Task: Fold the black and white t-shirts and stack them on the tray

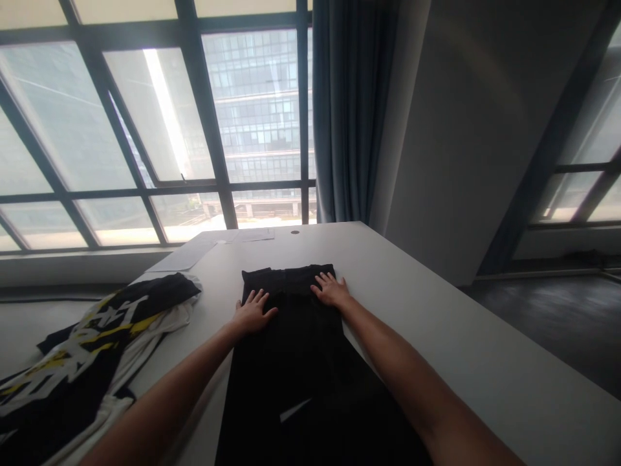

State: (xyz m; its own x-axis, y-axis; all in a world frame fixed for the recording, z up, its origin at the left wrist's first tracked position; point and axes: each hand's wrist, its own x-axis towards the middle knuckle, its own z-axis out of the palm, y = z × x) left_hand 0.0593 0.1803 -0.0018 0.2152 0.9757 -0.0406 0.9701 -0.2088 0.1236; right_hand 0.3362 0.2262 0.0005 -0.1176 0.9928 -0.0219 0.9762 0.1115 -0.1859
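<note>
Fingers (pixel 264 296) spread flat, I am pressing my left hand (pixel 252 314) and right hand (pixel 332 291) on the far end of the black trousers (pixel 295 362) lying along the white table (pixel 485 362); I judge that even, outward strokes are smoothing best.

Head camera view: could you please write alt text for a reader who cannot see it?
Both hands lie flat on black trousers spread on a white table, the left hand and right hand near the far end. A black, yellow and white garment lies to the left, under large windows.
</note>
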